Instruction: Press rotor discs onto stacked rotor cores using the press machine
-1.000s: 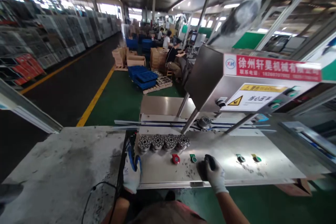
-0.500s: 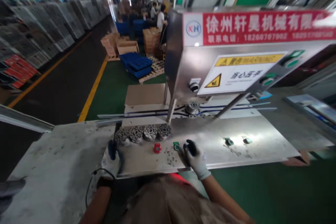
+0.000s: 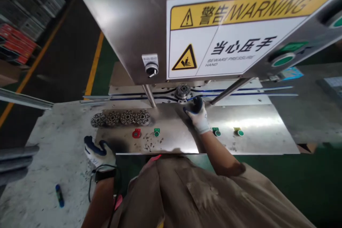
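My right hand (image 3: 197, 115), in a white glove with dark blue fingertips, reaches over the steel plate (image 3: 176, 128). Its fingers are apart, just below and right of a round slotted metal part (image 3: 183, 91) seated between the guide rails under the press. My left hand (image 3: 99, 152), gloved the same way, is over the plate's left edge with fingers apart and nothing in it. Above it, several star-slotted metal parts (image 3: 128, 117) stand in a row at the plate's left end.
The press housing (image 3: 123, 14) with its warning sign hangs over the work area on steel posts (image 3: 149, 95). A red button (image 3: 136, 133) and green buttons (image 3: 156, 133) line the plate's front. A blue marker (image 3: 60, 196) lies on the left table (image 3: 69, 139).
The view has tipped down and moved closer to the press. My right hand has moved forward from near the front buttons to the part under the press. My left hand sits lower beside the row.
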